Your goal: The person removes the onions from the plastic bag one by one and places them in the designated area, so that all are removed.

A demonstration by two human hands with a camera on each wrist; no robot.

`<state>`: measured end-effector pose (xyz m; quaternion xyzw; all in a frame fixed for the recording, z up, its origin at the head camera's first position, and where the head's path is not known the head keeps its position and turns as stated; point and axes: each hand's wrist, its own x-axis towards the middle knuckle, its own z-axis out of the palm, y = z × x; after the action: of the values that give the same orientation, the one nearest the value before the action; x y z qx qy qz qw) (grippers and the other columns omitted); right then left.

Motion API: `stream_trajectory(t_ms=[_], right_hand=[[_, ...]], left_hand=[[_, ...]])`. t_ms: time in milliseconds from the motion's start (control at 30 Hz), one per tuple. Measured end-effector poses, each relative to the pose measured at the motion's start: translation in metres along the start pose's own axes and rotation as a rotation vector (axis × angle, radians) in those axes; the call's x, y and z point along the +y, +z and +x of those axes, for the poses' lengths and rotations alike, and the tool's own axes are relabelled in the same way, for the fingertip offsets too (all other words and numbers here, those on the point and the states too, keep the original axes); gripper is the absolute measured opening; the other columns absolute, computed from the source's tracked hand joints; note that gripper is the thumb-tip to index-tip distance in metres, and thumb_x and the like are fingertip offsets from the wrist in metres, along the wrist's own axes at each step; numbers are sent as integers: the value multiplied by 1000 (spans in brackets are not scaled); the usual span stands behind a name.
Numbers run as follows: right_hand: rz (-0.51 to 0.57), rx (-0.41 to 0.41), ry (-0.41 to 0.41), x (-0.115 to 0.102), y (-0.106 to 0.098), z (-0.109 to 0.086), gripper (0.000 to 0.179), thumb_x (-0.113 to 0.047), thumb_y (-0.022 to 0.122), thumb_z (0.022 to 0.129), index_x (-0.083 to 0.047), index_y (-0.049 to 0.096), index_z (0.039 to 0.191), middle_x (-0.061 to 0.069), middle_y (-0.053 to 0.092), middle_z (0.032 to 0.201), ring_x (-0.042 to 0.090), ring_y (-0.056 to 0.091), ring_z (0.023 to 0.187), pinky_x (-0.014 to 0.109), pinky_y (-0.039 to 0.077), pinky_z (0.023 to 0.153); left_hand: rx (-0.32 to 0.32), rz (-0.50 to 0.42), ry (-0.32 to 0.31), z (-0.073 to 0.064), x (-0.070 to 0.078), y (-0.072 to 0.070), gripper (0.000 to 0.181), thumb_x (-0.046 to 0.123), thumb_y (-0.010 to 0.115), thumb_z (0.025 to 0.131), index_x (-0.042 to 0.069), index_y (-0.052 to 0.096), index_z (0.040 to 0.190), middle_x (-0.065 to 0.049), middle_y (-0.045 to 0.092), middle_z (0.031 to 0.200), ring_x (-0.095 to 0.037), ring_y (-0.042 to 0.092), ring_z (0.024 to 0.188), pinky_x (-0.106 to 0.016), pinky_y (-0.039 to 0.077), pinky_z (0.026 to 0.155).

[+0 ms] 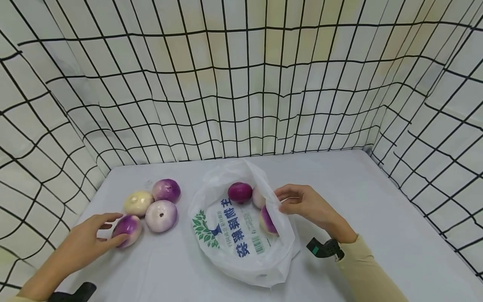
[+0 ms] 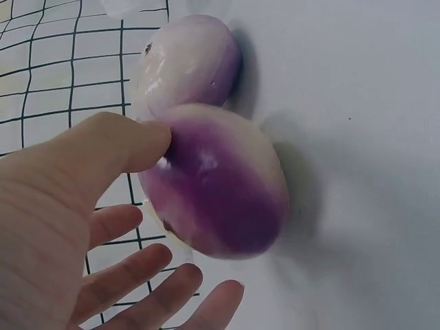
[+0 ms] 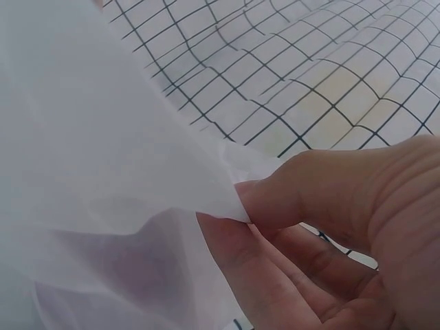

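Note:
My left hand (image 1: 84,237) is at a purple-and-white onion (image 1: 129,230) on the table's left side. In the left wrist view the thumb touches the onion's upper side, while the other fingers are spread apart below it. A cream onion (image 1: 138,203), a pale onion (image 1: 161,216) and a purple onion (image 1: 166,190) sit close behind. With thumb and fingertips, my right hand (image 1: 307,207) pinches the right rim of a white plastic bag (image 1: 241,268). Inside the open-mouthed bag are a dark purple onion (image 1: 240,192), a pale one partly hidden, and a purple-and-white one (image 1: 268,221).
A white cloth covers the table (image 1: 336,176). Black grid netting (image 1: 241,79) over white sheeting stands along the back and both sides. Green leaf print and blue lettering show on the bag.

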<state>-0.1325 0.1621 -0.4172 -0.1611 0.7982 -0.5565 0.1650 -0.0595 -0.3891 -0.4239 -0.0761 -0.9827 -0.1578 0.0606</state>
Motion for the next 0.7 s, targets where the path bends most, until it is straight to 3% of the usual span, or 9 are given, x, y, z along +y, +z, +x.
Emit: stream_trajectory(t_ms=[267,700], right_hand=[[-2,6,0,-1,-2,-2,40,-17,77,91,-12,67,129,11,71,127,21,73,105,39,60,100],[20,-8,-13,-3,-3,-2,41,-17,77,91,-12,67,131,11,69,130,20,72,108,39,60,100]], left_hand=[[-36,-4,-8,0,5,-8,66,41,82,87,-3,62,133,-33,65,129,-50,70,104,-52,63,71],[-68,15,-7,8,17,-20,64,41,79,90,-2,61,135,-35,64,129,-50,70,103,-51,64,70]])
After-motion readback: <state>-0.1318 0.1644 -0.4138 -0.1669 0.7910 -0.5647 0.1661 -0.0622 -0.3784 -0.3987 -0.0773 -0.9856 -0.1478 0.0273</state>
